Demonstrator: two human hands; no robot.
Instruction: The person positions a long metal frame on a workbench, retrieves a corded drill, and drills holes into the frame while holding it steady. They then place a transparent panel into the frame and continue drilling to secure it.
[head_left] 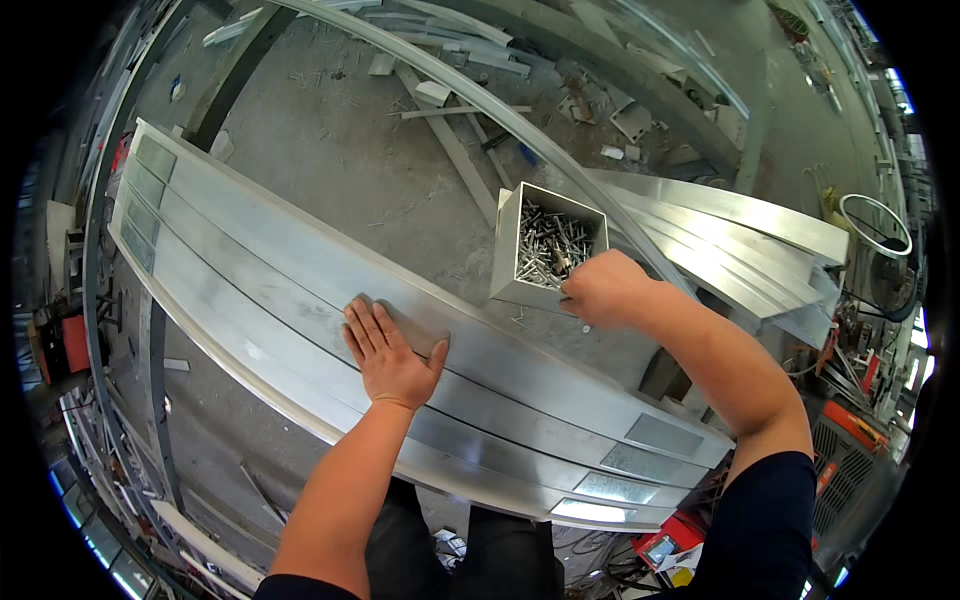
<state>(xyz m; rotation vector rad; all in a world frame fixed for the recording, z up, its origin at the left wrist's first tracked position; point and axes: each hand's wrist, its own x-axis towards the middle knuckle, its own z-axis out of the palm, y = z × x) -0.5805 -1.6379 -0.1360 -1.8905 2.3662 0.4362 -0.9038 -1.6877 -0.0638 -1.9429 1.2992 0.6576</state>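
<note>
1. Fingers first: left hand (390,360) spread flat on panel (270,325), grasping nothing; right hand (607,290) curled at near right corner of box (508,250), tips mostly hidden. Cannot tell whether pinched on anything.
2. Panel, largest: long, pale, grooved lengthwise, slanting across from upper left to lower right. Under left palm near mid-length. Press lightly and evenly, just enough to steady against sliding; better not to lean.
3. Strips (740,240): layered pale metal, beyond panel, to the right of box. Mind right forearm (735,345) on edges, possibly sharp.
4. Box: square, open-topped, just beyond far edge of panel. Touching right hand or only close by; cannot tell which. Support underneath unclear, so best not to bear down on rim, in case of tipping.
5. Fasteners (547,240), smallest: slim, metallic, heaped loose inside box, pointing every way. Judged as picking from heap: pinch between thumb and forefinger, along the shank, off the top rather than digging. Take few per pinch, against spills and pricks. Lift clear of rim before turning wrist.
</note>
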